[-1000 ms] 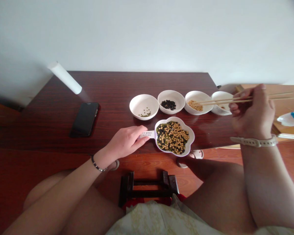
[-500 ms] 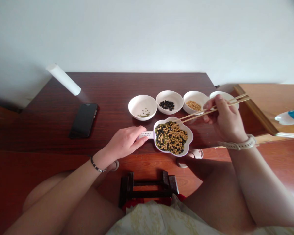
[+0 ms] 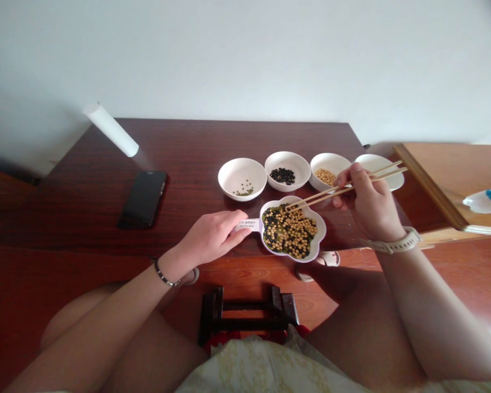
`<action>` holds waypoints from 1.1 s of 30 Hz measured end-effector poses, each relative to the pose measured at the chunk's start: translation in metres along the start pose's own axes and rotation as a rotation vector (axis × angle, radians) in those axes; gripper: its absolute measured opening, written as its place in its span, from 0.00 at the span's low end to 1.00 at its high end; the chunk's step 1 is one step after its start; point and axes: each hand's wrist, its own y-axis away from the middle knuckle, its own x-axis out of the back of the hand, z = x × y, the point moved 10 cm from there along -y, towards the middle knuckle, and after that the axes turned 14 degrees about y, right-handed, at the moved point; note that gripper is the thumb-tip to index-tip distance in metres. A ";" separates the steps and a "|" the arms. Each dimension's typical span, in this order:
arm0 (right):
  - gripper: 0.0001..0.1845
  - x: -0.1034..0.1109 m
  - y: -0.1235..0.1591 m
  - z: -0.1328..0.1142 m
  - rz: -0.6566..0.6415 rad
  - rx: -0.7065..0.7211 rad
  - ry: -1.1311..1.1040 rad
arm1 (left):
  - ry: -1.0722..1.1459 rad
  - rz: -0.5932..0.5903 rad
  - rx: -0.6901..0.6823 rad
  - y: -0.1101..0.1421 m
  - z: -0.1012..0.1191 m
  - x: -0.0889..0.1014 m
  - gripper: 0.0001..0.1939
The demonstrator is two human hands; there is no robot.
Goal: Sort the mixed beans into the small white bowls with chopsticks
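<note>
My left hand (image 3: 219, 236) grips the labelled handle of a white flower-shaped dish (image 3: 319, 232) at the table's front edge. Mixed beans (image 3: 292, 232) in yellow, black and green fill it. My right hand (image 3: 370, 199) is closed around a pair of wooden chopsticks (image 3: 317, 197), whose tips touch the beans at the dish's upper left. Behind the dish stands a row of white bowls: one with a few green beans (image 3: 244, 191), one with black beans (image 3: 282, 176), one with yellow beans (image 3: 325, 176). A further white bowl (image 3: 376, 162) is partly hidden behind my right hand.
A black phone (image 3: 143, 199) lies on the dark wooden table (image 3: 188, 142) at left, with a white cylinder (image 3: 113, 131) beyond it. At right, a lighter wooden surface (image 3: 454, 169) carries a bottle with a blue label (image 3: 489, 199). Below is a dark stool frame (image 3: 247, 314).
My right hand has moved left, carrying the chopstick tips further into the beans toward the dish's upper left. My left hand keeps its hold on the handle. The view has shifted slightly.
</note>
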 end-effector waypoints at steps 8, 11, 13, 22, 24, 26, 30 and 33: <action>0.25 -0.007 0.003 -0.006 -0.038 0.026 -0.008 | 0.001 0.005 -0.008 0.000 0.000 0.000 0.15; 0.25 -0.008 0.003 -0.007 -0.049 0.033 -0.003 | 0.004 0.010 -0.009 0.000 0.000 0.000 0.15; 0.25 -0.009 0.004 -0.008 -0.054 0.034 0.003 | 0.006 0.013 -0.009 0.000 0.000 0.001 0.15; 0.25 -0.009 0.002 -0.002 -0.044 0.014 -0.031 | 0.003 0.010 -0.014 0.000 0.000 0.000 0.15; 0.25 -0.009 0.001 -0.001 -0.038 0.010 -0.041 | 0.002 0.013 -0.017 -0.001 0.000 0.000 0.15; 0.24 -0.009 0.001 0.000 -0.033 0.004 -0.049 | 0.002 0.013 -0.018 -0.001 0.000 0.001 0.15; 0.24 -0.008 0.002 -0.004 -0.033 0.010 -0.061 | -0.003 0.017 -0.019 0.000 0.001 0.001 0.15; 0.24 -0.008 0.002 -0.005 -0.031 0.005 -0.058 | -0.004 0.018 -0.020 0.000 0.001 0.002 0.15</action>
